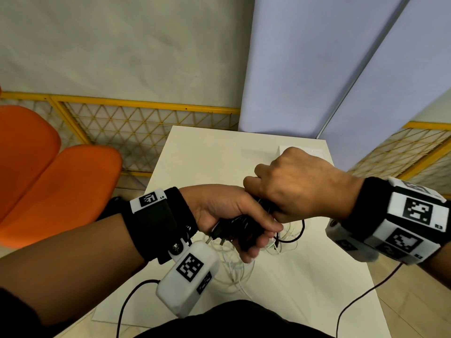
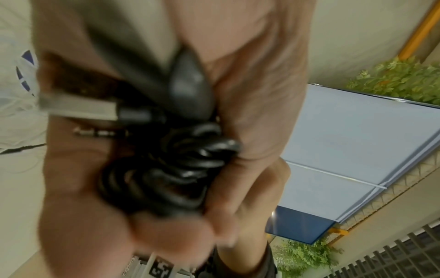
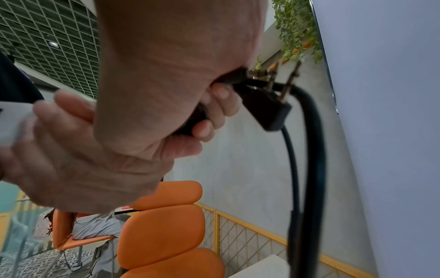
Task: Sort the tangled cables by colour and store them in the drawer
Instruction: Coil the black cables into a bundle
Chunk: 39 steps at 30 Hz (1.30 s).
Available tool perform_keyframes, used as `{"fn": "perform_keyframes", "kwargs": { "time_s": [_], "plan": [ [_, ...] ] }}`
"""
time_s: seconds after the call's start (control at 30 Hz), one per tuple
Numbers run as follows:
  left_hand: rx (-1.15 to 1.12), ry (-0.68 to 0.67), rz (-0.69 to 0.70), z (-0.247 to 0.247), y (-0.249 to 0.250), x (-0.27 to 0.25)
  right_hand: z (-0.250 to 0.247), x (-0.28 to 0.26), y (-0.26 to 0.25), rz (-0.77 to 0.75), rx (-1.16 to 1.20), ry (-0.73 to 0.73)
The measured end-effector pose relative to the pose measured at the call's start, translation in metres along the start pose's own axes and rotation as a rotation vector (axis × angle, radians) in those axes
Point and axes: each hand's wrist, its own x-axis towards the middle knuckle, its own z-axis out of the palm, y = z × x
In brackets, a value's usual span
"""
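Observation:
A bundle of black cables [image 1: 240, 228] is held above the white table [image 1: 214, 154]. My left hand [image 1: 227, 211] grips it from below, fingers curled round the coils [image 2: 171, 169]; a USB plug [image 2: 78, 107] and an audio jack [image 2: 95, 133] stick out of the fist. My right hand [image 1: 295, 189] sits just above and to the right, fingers curled round more black cable. In the right wrist view a black two-pin plug [image 3: 269, 111] juts from that fist and black cable [image 3: 311, 150] hangs down. Thin white cables [image 1: 234, 272] lie tangled on the table beneath both hands.
A low white box [image 1: 301, 151] stands at the table's far right corner. Orange chairs [image 1: 58, 191] stand to the left, with a yellow mesh fence [image 1: 146, 128] behind. Pale blue panels [image 1: 317, 69] rise behind the table. Black sensor leads [image 1: 366, 298] trail from both wrists.

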Motion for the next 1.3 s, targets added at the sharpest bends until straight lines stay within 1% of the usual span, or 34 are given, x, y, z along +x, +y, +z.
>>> {"fn": "perform_keyframes", "kwargs": {
  "time_s": [0.17, 0.4, 0.5, 0.6, 0.73, 0.83, 0.97, 1.1, 1.2, 1.3],
  "plan": [
    [0.031, 0.029, 0.002, 0.003, -0.002, 0.000, 0.004, 0.000, 0.003, -0.031, 0.035, 0.064],
    [0.051, 0.078, -0.053, 0.004, -0.004, 0.003, 0.010, -0.002, 0.002, -0.046, 0.089, 0.062],
    [0.008, 0.036, -0.080, 0.002, -0.006, 0.005, 0.011, -0.001, 0.001, -0.052, 0.130, 0.066],
    [-0.036, 0.002, -0.101, 0.002, -0.009, 0.006, 0.013, 0.001, -0.001, -0.073, 0.183, 0.042],
    [-0.066, -0.034, -0.106, 0.005, -0.016, 0.006, 0.016, 0.001, -0.006, -0.022, 0.196, 0.025],
    [-0.089, -0.044, -0.100, 0.007, -0.020, 0.005, 0.017, 0.002, -0.009, -0.031, 0.166, 0.019],
    [-0.094, -0.061, -0.088, 0.009, -0.024, 0.003, 0.015, 0.001, -0.013, -0.058, 0.156, 0.048],
    [-0.099, -0.040, -0.060, 0.009, -0.024, 0.000, 0.010, 0.000, -0.011, -0.068, 0.193, 0.013],
    [-0.114, 0.000, -0.026, 0.006, -0.024, -0.001, 0.011, 0.000, -0.006, 0.008, 0.317, 0.016],
    [-0.139, 0.059, 0.032, 0.002, -0.024, -0.003, 0.012, -0.001, 0.006, 0.203, 0.617, -0.030]
  ]
}}
